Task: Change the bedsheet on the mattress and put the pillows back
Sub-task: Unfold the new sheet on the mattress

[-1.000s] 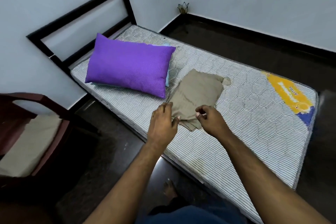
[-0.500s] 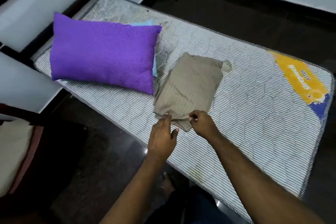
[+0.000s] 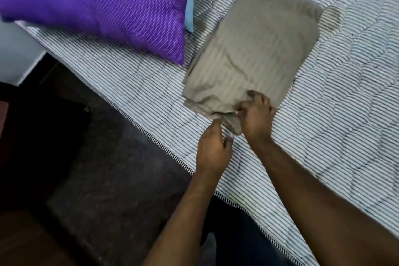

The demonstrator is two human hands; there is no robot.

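where right hand (image 3: 255, 114) grips, bedsheet (image 3: 254, 49) blurs (pillow (image 3: 97, 0) cropped).

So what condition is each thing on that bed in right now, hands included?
Mattress: bare, no sheet on it.
Beige bedsheet: folded, lying on the mattress.
Purple pillow: lying on the mattress, over a light blue pillow.
Right hand: pinches the sheet's near corner.
Left hand: relaxed, fingertips at that corner.
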